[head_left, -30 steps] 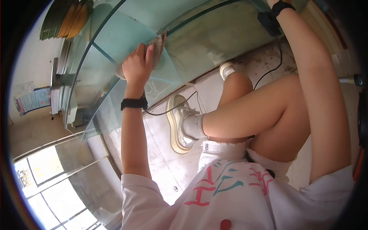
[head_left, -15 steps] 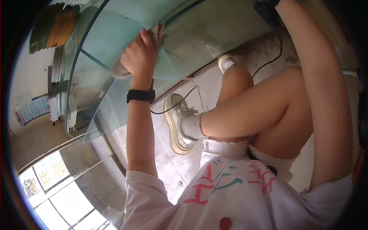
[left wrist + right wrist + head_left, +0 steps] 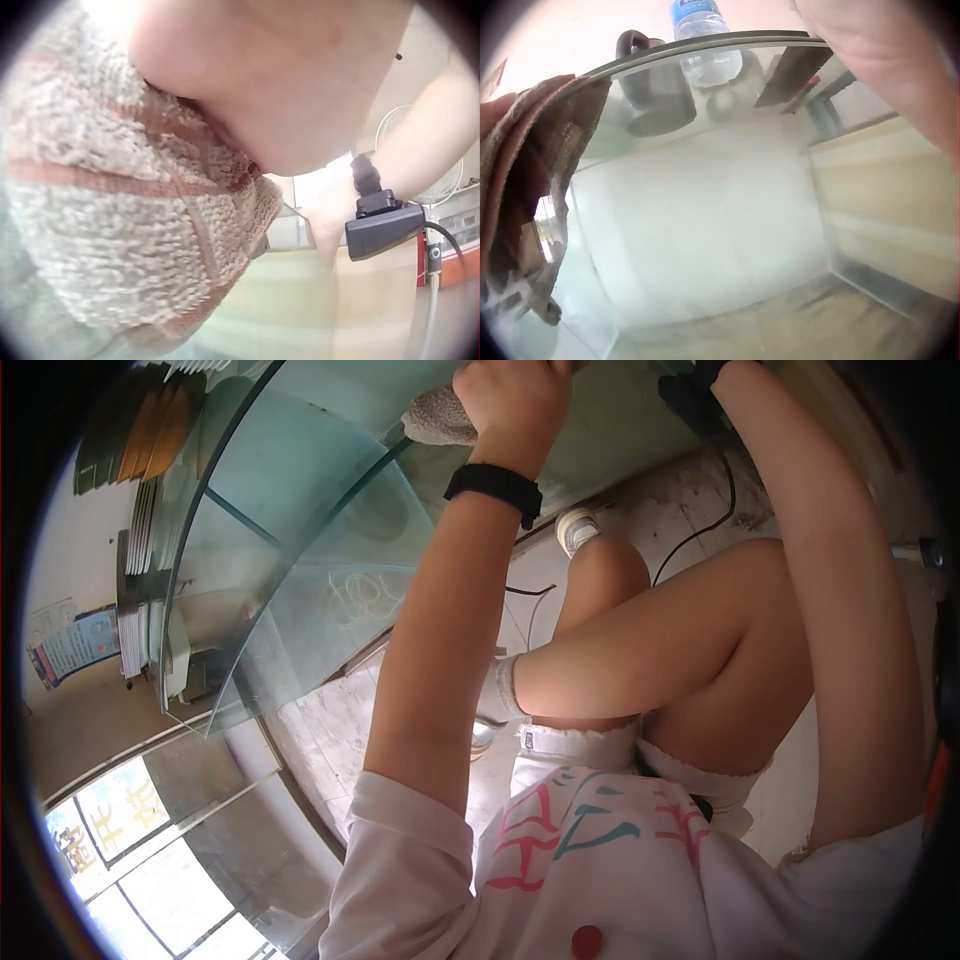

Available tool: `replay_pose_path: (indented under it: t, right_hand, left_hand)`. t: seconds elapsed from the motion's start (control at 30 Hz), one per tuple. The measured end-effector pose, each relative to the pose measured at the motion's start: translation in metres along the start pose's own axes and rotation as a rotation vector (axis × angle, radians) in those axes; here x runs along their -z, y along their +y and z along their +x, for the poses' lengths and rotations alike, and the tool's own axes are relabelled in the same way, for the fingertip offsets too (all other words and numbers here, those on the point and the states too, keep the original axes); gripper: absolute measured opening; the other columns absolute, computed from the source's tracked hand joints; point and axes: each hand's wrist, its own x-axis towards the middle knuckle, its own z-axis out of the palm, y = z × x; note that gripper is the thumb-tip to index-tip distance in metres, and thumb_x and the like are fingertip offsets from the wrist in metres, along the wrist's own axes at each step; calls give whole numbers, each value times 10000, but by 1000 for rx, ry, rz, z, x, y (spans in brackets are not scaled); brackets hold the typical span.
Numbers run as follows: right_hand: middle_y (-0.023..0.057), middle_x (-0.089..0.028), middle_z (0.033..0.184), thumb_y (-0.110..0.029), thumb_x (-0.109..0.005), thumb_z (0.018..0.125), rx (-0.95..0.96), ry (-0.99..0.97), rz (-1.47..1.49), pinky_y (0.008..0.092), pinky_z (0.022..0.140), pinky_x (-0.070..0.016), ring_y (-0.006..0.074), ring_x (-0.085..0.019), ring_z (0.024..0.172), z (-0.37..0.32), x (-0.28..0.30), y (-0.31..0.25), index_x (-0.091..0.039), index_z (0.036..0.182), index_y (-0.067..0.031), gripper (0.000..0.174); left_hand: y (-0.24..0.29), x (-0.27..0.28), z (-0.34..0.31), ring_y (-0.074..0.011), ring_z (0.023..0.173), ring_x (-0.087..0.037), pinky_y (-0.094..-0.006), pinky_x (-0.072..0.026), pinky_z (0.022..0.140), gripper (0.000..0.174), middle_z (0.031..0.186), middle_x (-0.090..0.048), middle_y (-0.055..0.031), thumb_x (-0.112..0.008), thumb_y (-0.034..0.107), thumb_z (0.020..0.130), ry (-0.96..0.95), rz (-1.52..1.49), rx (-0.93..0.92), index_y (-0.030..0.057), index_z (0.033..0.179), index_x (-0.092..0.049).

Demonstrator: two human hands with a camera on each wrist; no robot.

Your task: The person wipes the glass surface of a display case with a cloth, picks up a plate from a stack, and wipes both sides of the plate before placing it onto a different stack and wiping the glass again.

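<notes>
My left hand (image 3: 515, 400) grips a beige terry cloth (image 3: 438, 415) with reddish-brown stripes, close against the upper part of a glass display case (image 3: 330, 510). In the left wrist view the bunched cloth (image 3: 112, 225) fills the left side, below the palm. In the right wrist view the cloth (image 3: 562, 142) hangs at the left by the top glass edge. My right hand (image 3: 330, 221) rests at the top edge of the case, farther right; its palm side (image 3: 892, 67) shows at upper right in its own view, and most of its fingers are hidden.
A clear water bottle (image 3: 701, 45) and a dark mug (image 3: 656, 90) stand behind the glass edge. A black cable (image 3: 715, 525) runs down to the tiled floor. At left are stacked booklets (image 3: 145, 425); a fan (image 3: 442, 176) stands behind the right arm.
My left hand has moved the cloth up and to the right along the glass, after a small upward shift first. The right arm stays nearly in place.
</notes>
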Motion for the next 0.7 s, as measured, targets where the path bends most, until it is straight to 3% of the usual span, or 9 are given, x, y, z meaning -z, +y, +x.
replay_pose_path:
  t: [0.03, 0.23, 0.37, 0.43, 0.6, 0.7]
  right_hand:
    - [187, -575, 1207, -269, -472, 903, -8, 2, 18, 379, 922, -473, 306, -581, 1094, -3, 1, 3, -535, 1167, 11, 390]
    - [188, -605, 1158, -239, -488, 889, 39, -179, -33, 375, 904, -478, 314, -592, 1075, -14, 24, 1, -570, 1136, 27, 372]
    - [193, -628, 1109, -215, -491, 881, 82, -152, -20, 366, 879, -484, 311, -606, 1049, -31, 39, -2, -593, 1105, 42, 356]
    - [207, -628, 1097, -216, -481, 889, 134, -173, -41, 363, 847, -490, 299, -617, 1027, -20, 32, 4, -593, 1082, 65, 358]
    - [213, -630, 1081, -209, -486, 892, 80, -266, 87, 363, 840, -482, 297, -624, 1010, -36, 44, 2, -604, 1043, 75, 343]
    - [206, -633, 1080, -210, -489, 893, 81, -222, 119, 363, 835, -482, 285, -623, 1015, -28, 39, 3, -607, 1044, 66, 336]
  left_hand:
    - [-3, 3, -4, -349, 586, -628, -450, -497, 565, 380, 636, -629, -177, -461, 392, 906, 11, -36, -56, 54, 797, -596]
    - [-21, 12, -16, -340, 679, -641, -433, -505, 617, 362, 733, -645, -173, -491, 388, 895, 5, -84, -157, 36, 853, -563]
    - [-56, 26, -35, -336, 687, -644, -430, -507, 646, 381, 754, -648, -179, -488, 403, 895, -42, -34, -127, 33, 842, -560]
    - [-92, 29, -52, -307, 590, -615, -426, -484, 537, 379, 636, -616, -97, -477, 439, 882, 95, 96, -176, 111, 708, -556]
    - [-172, 66, -96, -296, 633, -614, -413, -472, 561, 386, 662, -603, -113, -505, 452, 875, -33, 176, -56, 88, 749, -499]
    - [-180, 71, -97, -295, 626, -617, -413, -476, 566, 419, 678, -615, -114, -534, 483, 862, -149, 153, -14, 77, 761, -507]
